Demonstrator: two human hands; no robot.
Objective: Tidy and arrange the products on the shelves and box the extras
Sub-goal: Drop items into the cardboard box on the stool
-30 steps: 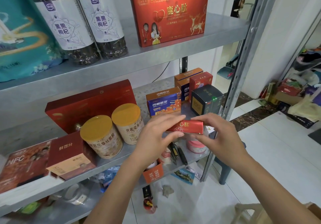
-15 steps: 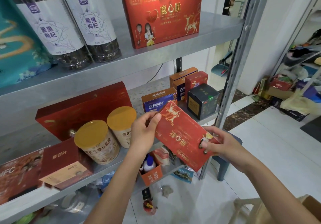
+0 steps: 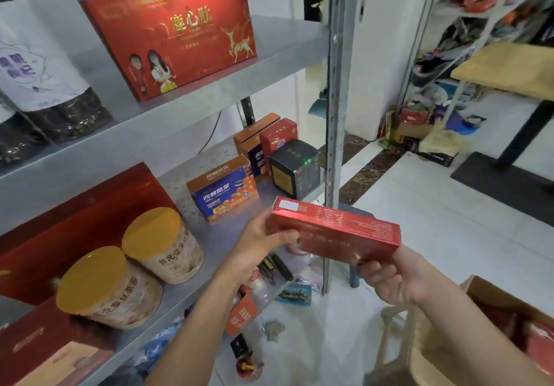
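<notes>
I hold a long red box (image 3: 335, 229) in the air with both hands, just in front of the middle shelf (image 3: 221, 235) and beside the grey upright post (image 3: 334, 116). My left hand (image 3: 260, 241) grips its left end, thumb lying across the near face and the other fingers hidden behind it. My right hand (image 3: 392, 277) grips the lower right end from below, fingers curled round the edge. The box slopes down to the right, and a narrow side with small print and a white sticker faces up at me. On the middle shelf stand 2 round tubs with yellow lids (image 3: 162, 244), touching each other, with a big flat red box (image 3: 81, 214) behind them. To the right of those are a blue and orange box (image 3: 223, 187) and a dark cube-shaped box (image 3: 295, 168); behind these a small red box (image 3: 277, 138) stands just beside an orange box (image 3: 254, 129). On the upper shelf (image 3: 269, 65) a large red gift box with gold deer (image 3: 171, 38) stands upright, with dark bottles with white labels (image 3: 45, 71) to its left. An open cardboard carton (image 3: 479, 292) shows at the lower right, below my right forearm, with red packs inside.
</notes>
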